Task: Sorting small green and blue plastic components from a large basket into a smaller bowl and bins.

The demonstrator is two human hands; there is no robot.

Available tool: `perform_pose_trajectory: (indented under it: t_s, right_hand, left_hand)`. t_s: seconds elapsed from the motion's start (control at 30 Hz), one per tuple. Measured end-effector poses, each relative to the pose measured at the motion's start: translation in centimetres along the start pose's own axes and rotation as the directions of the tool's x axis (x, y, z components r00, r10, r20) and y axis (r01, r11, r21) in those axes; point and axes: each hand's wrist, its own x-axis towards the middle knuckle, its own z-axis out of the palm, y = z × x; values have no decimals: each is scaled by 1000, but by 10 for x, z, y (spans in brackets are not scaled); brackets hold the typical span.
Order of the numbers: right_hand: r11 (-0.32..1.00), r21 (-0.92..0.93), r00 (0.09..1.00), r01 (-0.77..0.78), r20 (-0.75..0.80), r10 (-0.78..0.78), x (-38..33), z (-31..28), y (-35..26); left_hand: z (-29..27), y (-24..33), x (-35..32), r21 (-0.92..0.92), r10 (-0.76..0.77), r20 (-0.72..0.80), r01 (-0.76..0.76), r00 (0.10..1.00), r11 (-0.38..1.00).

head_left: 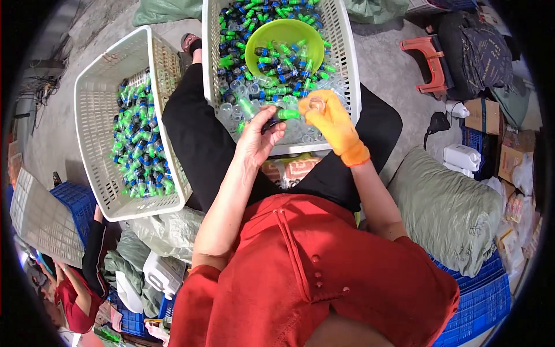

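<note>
My bare left hand (261, 132) is closed on a small plastic piece with a black body and a bright green end (287, 114), which points to the right. Beside its fingers is another clear and green piece (247, 107); whether the hand holds that one too I cannot tell. My right hand (338, 128), in an orange knit glove, pinches a small clear plastic cup (316, 104) close to the green end. Both hands are over the near end of a white slatted crate (352, 63), where loose clear cups (298, 134) lie below them.
A lime green bowl (252, 49) with similar pieces sits among green, blue and black pieces in the crate. At left stands a second white crate (87, 136) of them. To the right are a red stool (436, 66) and a stuffed grey-green sack (448, 205). Another person (78, 298) is at lower left.
</note>
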Motion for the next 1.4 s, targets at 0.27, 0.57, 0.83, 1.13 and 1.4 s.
perform_pose_trajectory:
  t_s: [0.27,0.57,0.83,1.13,1.4]
  right_hand:
    - [529,-657,830,537,300,-470,-27,30,-48]
    - [510,-624,788,593,318,-527,-34,40,-67]
    - [468,-693,825,549,359,-436,-30,48,-71]
    - [987,-161,958,-4,283,50,-27,67,-70]
    - [385,-662,736,643,397,-548,-4,58,-48]
  left_hand:
    - [16,3,-47,222,314,54,-318,948,922]
    - [10,17,-69,269,440,25,-430,898,862]
    - [12,9,-71,545,483,36,-422,875,724]
    - [13,3,-69,630,719,219,-659,659,411]
    - [14,9,-53,557,590,0,-490,807,671]
